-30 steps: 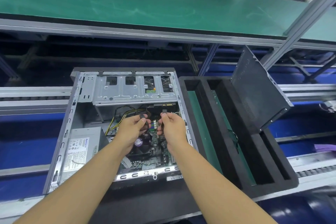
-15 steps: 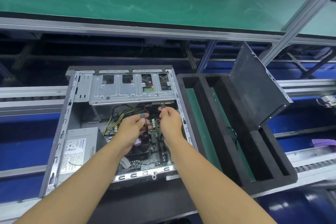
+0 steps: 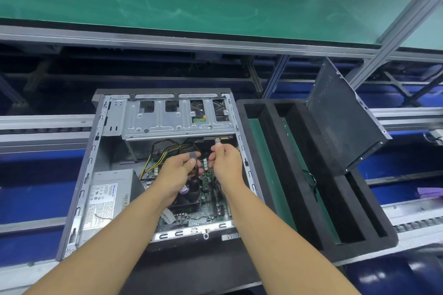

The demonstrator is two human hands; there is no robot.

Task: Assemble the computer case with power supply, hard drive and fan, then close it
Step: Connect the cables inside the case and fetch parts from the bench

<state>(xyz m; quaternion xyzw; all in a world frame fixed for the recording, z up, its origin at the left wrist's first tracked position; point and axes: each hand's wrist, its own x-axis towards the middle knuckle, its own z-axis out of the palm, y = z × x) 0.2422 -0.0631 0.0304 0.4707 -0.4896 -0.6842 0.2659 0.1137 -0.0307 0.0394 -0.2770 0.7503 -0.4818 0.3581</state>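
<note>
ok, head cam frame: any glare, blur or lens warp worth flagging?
Head view: wide-angle stretch leans the frame post hard; glare blows out the computer case near rim; deep shadow under the green bench; top-right corner smeared; left hand on a cable and right hand pinching a connector read clearly.

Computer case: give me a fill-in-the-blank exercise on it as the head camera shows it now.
1. The power supply sits in the computer case's near-____ corner.
2. The small connector just below the drive cage is pinched by the ____ hand.
3. The detached side panel leans in a foam tray coloured ____.
Missing: left; right; black.
</note>
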